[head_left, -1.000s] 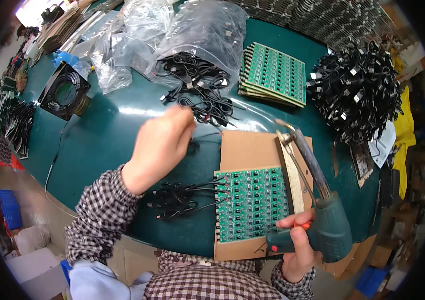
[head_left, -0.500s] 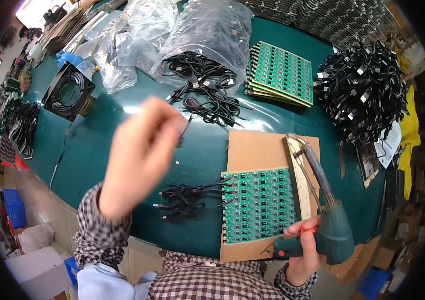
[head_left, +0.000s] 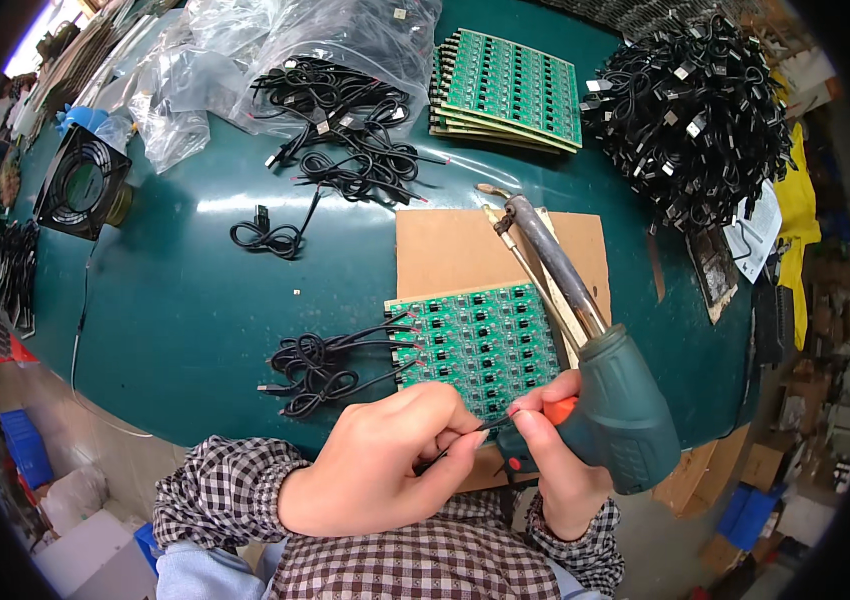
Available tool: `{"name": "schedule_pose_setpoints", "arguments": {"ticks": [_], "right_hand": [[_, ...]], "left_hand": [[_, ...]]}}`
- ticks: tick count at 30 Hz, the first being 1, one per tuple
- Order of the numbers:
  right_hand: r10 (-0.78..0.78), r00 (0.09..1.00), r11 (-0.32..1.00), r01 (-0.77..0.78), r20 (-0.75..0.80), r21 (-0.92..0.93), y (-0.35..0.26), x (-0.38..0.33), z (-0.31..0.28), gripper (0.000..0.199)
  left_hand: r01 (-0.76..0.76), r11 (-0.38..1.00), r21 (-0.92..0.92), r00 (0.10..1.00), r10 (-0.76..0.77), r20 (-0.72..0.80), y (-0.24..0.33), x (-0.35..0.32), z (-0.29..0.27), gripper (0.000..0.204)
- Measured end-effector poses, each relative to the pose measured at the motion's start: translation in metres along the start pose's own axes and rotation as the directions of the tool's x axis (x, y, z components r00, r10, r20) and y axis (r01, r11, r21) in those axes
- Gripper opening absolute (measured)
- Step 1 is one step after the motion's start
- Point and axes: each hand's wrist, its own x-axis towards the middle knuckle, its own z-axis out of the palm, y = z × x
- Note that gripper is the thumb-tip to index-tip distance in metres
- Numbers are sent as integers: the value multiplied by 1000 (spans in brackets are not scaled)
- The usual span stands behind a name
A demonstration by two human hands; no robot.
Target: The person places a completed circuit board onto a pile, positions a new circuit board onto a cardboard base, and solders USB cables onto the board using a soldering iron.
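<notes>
My left hand [head_left: 385,455] is closed, pinching a thin black cable [head_left: 493,424] near its end, in front of the green circuit board panel [head_left: 480,345]. My right hand [head_left: 570,465] grips a dark green soldering gun [head_left: 630,410]. Its thumb and forefinger meet at the tip of that cable; whether they pinch it is hard to make out. The gun's metal barrel points away over a brown cardboard sheet [head_left: 435,250] under the panel. Several coiled black cables [head_left: 310,370] lie to the left, their ends reaching the panel's left edge.
A looped cable [head_left: 270,238] lies alone. Behind it, more cables [head_left: 365,150] spill from a clear plastic bag [head_left: 345,50]. A stack of circuit panels [head_left: 515,90] stands at the back, a large cable heap [head_left: 695,120] at the right, a small black fan [head_left: 83,183] at the left.
My left hand has come from beside the cable pile down to my right hand, now with a cable in it. One looped cable shows where that hand was. The view has shifted.
</notes>
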Motion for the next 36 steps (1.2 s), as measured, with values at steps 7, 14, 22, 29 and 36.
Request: {"name": "schedule_pose_setpoints", "arguments": {"ticks": [7, 14, 22, 29, 36], "right_hand": [[-57, 997, 998, 54, 55, 44, 7, -2, -4, 34], [32, 998, 997, -35, 56, 65, 9, -4, -5, 38], [-82, 993, 997, 80, 86, 19, 14, -4, -4, 41], [151, 988, 959, -147, 2, 240, 4, -2, 2, 38], [205, 978, 921, -201, 24, 335, 7, -7, 6, 28]], "left_hand": [[143, 913, -382, 989, -115, 96, -8, -2, 11, 5], [176, 890, -420, 979, -204, -24, -10, -5, 20, 5], [-56, 998, -36, 981, 49, -185, -13, -3, 25, 10], [-82, 984, -160, 963, 36, -268, -18, -6, 34, 15], [-202, 979, -21, 901, 177, -397, -27, -10, 45, 17]]}}
